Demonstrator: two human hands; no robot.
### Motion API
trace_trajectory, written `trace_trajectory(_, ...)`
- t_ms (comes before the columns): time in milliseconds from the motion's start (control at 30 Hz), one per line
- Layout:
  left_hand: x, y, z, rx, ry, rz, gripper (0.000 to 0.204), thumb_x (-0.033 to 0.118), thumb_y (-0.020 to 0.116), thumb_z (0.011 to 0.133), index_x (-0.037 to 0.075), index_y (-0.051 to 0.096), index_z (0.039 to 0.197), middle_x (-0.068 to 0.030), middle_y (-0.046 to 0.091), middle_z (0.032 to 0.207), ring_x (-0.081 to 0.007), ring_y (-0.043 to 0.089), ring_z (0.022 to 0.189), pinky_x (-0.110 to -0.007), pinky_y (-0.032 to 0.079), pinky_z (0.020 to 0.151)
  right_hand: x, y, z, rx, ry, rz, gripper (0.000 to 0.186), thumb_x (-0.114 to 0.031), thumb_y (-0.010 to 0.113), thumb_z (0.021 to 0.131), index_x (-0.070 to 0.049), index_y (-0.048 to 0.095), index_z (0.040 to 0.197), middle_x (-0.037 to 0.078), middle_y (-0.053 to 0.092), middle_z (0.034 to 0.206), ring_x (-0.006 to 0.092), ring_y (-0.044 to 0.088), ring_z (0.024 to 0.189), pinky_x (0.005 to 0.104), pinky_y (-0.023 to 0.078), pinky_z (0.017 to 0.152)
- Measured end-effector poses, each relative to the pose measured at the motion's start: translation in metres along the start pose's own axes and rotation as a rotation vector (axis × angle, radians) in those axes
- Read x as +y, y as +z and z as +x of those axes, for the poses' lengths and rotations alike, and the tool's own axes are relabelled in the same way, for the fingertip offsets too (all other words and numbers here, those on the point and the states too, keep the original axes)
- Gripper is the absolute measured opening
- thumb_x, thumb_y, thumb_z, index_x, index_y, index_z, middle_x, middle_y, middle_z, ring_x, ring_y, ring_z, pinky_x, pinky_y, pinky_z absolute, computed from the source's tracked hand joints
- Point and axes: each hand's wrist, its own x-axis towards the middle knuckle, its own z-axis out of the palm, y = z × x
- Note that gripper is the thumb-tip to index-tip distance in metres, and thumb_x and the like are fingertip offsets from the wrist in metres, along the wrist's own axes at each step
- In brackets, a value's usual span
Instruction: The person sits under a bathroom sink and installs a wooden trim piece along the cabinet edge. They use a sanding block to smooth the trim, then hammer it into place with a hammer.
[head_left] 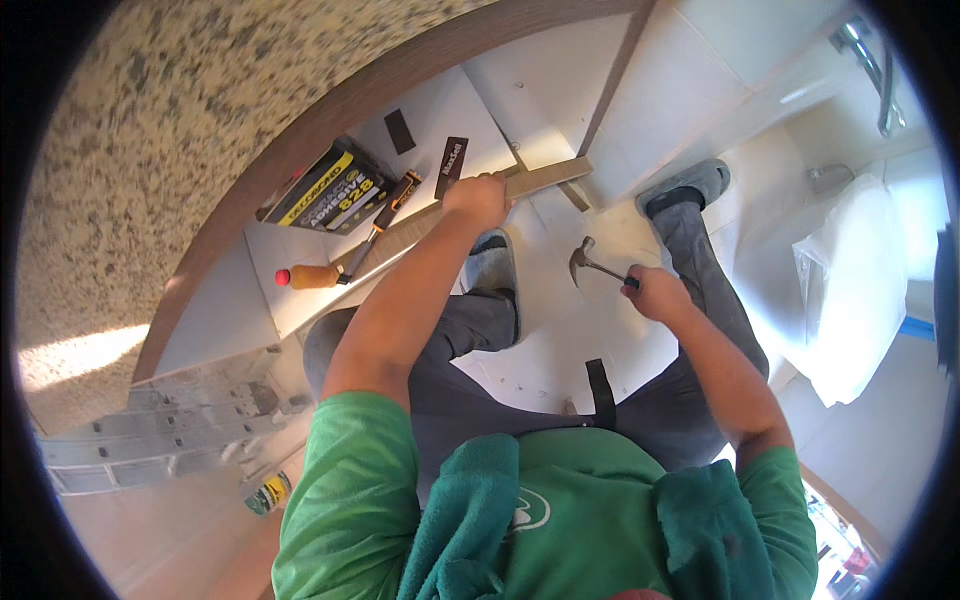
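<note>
My right hand (pixel 658 293) is closed around the dark grip of a claw hammer (pixel 586 258), whose metal head is raised over the pale floor between my legs. My left hand (pixel 478 200) is closed over a long wood-grain strip (pixel 550 175) at the front edge of the cabinet. Its fingertips are partly hidden. The strip runs beneath my left wrist. Just beyond that hand lies a dark printed rectangular piece (pixel 452 165). A long tool with an orange and black handle (pixel 398 200) rests nearby, beside an amber bottle with a red tip (pixel 310 277).
Inside the white cabinet stand a black and yellow container (pixel 335 190) and a small dark plate (pixel 399 131). A speckled stone counter (pixel 200 100) overhangs at left. A ladder (pixel 170 440) and a can (pixel 268 494) are lower left. A white plastic bag (pixel 855 290) is at right.
</note>
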Motion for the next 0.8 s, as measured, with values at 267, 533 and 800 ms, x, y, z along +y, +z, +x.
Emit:
trace_trajectory(267, -0.008, 0.0, 0.004, -0.006, 0.008, -0.045, 0.044, 0.043, 0.065, 0.094, 0.007, 0.067, 0.117, -0.0144, 0.072, 0.113, -0.0337, 0.069, 0.109, -0.047, 0.056, 0.091, -0.031, -0.079, 0.046, -0.019, -0.24, -0.525, 0.023, -0.014, 0.064, 0.084, -0.005, 0.071, 0.104, 0.018, 0.073, 0.093, 0.0366, 0.072, 0.094, 0.0475, 0.058, 0.08)
trace_trajectory(533, -0.003, -0.012, 0.001, 0.02, -0.021, -0.131, 0.027, 0.023, 0.068, 0.086, 0.008, 0.077, 0.106, -0.0117, 0.076, 0.111, -0.0305, 0.072, 0.106, -0.043, 0.059, 0.086, -0.074, -0.105, 0.089, -0.059, -0.197, -0.784, 0.022, -0.01, 0.06, 0.085, -0.008, 0.076, 0.101, 0.016, 0.075, 0.1, 0.034, 0.073, 0.095, 0.045, 0.059, 0.082)
trace_trajectory(800, -0.01, -0.001, 0.01, 0.019, -0.018, -0.116, 0.027, 0.021, 0.067, 0.085, 0.009, 0.077, 0.108, -0.0122, 0.075, 0.11, -0.0309, 0.072, 0.105, -0.044, 0.059, 0.086, -0.098, -0.102, 0.105, 0.009, -0.193, -0.882, 0.021, -0.011, 0.06, 0.088, -0.012, 0.078, 0.099, 0.012, 0.075, 0.105, 0.031, 0.074, 0.098, 0.0453, 0.059, 0.082)
